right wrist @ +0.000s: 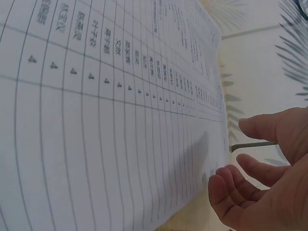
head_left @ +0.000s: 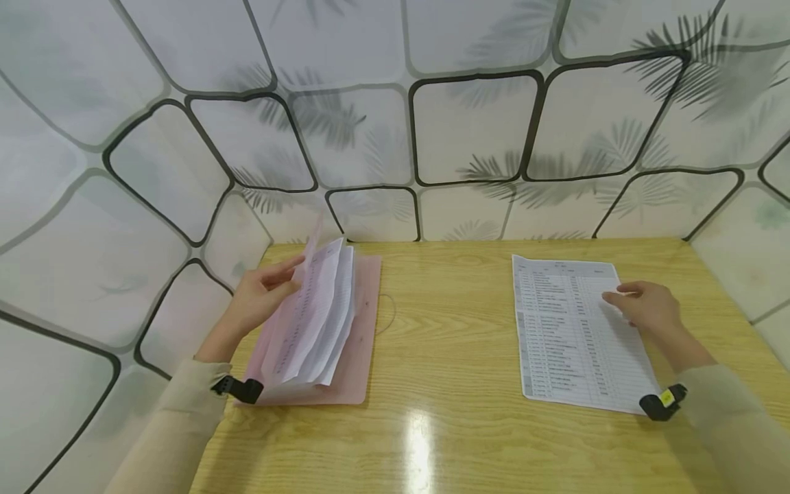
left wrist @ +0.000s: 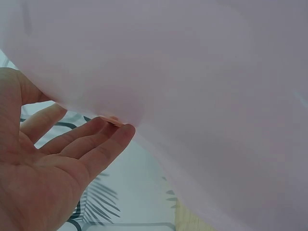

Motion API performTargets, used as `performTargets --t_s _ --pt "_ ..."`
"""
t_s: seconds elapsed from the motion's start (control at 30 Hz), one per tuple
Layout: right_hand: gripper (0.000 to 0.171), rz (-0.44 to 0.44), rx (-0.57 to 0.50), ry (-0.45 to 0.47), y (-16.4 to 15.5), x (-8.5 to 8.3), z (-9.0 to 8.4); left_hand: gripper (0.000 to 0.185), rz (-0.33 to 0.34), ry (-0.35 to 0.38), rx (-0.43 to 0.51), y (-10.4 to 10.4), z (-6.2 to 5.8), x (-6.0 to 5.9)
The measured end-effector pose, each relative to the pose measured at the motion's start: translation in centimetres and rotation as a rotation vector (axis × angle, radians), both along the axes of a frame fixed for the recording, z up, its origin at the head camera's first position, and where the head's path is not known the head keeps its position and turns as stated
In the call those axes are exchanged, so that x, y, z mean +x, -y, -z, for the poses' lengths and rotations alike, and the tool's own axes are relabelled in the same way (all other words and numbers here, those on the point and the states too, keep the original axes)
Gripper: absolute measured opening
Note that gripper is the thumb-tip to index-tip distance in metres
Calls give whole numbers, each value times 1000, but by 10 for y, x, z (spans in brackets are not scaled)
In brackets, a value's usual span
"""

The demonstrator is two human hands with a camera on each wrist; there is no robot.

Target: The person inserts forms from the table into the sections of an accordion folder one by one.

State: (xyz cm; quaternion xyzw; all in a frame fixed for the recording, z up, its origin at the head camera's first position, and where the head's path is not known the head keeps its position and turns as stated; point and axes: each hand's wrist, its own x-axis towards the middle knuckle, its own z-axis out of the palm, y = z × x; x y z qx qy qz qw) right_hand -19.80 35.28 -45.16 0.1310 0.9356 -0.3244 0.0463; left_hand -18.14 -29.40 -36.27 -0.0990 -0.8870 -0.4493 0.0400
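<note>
So the left hand point(head_left: 262, 298) is up against a pink folder point(head_left: 361, 329), a thin, slightly see-through plastic one lying flat on the desk. Its fingers are pretty much straight, just loosely bent, with the tips propping up the raised front flap and a fanned bunch of white printed sheets point(head_left: 321, 315) standing on edge right beside the palm. In the left wrist view that flap is a smooth, milky pink film point(left wrist: 202, 86) filling most of the shot, with the fingertips point(left wrist: 118, 134) touching its lower edge. Not really a grip, more of a hold-it-open thing.

Well off to the other side, the right hand point(head_left: 644, 309) rests palm down on a single sheet of paper point(head_left: 568, 336), a flat white rectangle printed with a dense ruled table of small text. Fingers are relaxed and gently curved, tips on the paper near its far right edge, nothing pinched. The right wrist view shows the grid lines and columns close up point(right wrist: 106, 110) with the fingers point(right wrist: 226, 190) hovering at the sheet's edge.

Between both hands is bare desk point(head_left: 444, 357): light wood-grain laminate, glossy, with a bright glare patch near the person. The walls point(head_left: 469, 130) beyond the hands are pale panels with dark rounded outlines and faint palm-leaf prints.
</note>
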Motion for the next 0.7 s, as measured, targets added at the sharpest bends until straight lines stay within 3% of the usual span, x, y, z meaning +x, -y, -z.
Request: performTargets --t_s 0.23,0.7 --pt "88 -2 81 62 -4 5 2 46 4 -10 0 -1 0 1" --pt "90 -12 122 52 -9 9 13 46 5 -13 -11 -2 0 0"
